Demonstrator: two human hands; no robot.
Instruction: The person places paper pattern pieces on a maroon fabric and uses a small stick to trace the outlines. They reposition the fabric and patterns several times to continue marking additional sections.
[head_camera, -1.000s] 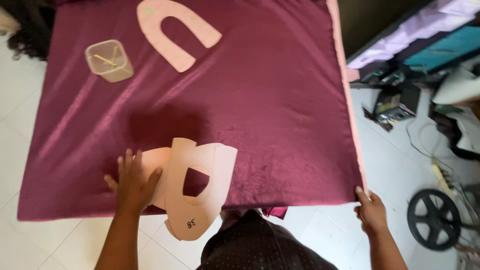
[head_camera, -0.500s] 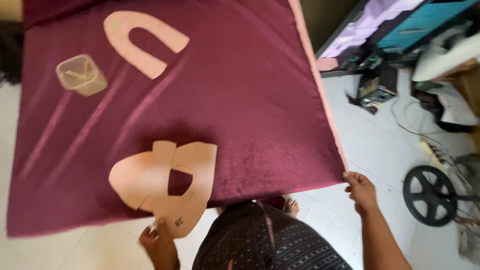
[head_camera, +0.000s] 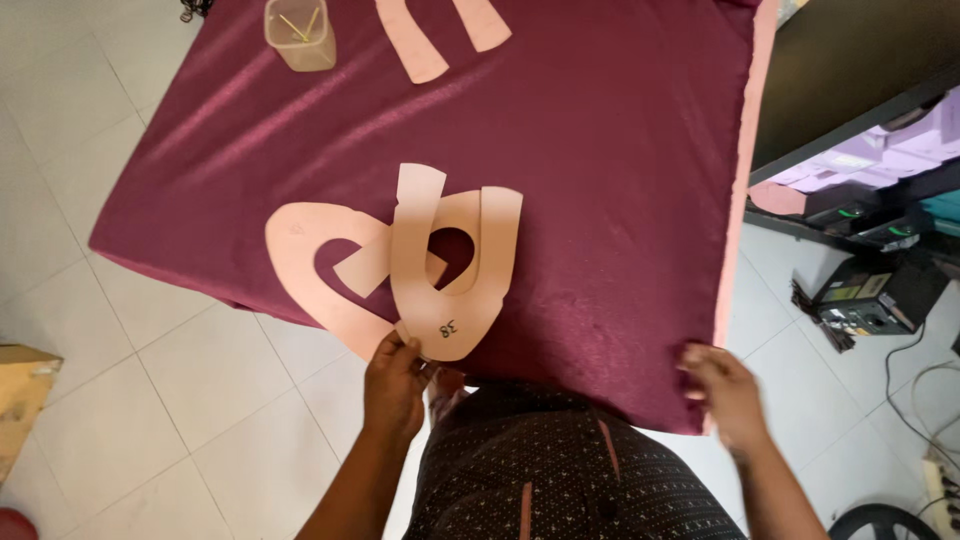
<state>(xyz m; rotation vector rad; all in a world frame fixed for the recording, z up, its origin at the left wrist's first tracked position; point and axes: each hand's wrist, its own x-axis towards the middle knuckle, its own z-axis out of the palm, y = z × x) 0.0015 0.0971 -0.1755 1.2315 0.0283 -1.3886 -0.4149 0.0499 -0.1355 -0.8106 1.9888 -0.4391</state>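
- Head view: the left hand (head_camera: 395, 378) is reaching to the near edge of a maroon cloth (head_camera: 600, 160) that is lying spread over a flat surface.
- Its fingers are curling together and its fingertips (head_camera: 404, 346) are pinching the bottom curve of a pink U-shaped paper pattern (head_camera: 455, 300), right beside a small mark written on it.
- That pattern is lying on the near part of the cloth, its two arms pointing away from the person and its base hanging at the cloth's edge.
- A second pink curved pattern piece (head_camera: 305, 262) is lying to its left, partly tucked under it, so the two are overlapping.
- The right hand (head_camera: 728, 392) is sitting at the near right corner of the cloth, where a pale pink border strip (head_camera: 745, 170) is running along the right side.
- Its fingers are looking bent and close together over the cloth corner, but the hand is blurring, so I cannot tell whether it is gripping the fabric or only touching it.
- At the far end, a clear plastic cup (head_camera: 299, 32) holding thin yellow sticks is standing on the cloth, and another pink pattern piece (head_camera: 420, 40) is lying just beside it, cut off by the top edge.
- The person's dark dotted garment (head_camera: 560, 470) is showing between the arms, above a white tiled floor (head_camera: 130, 400).
- Electrical gear and cables (head_camera: 870, 295) are sitting on the floor to the right, well apart from the cloth.
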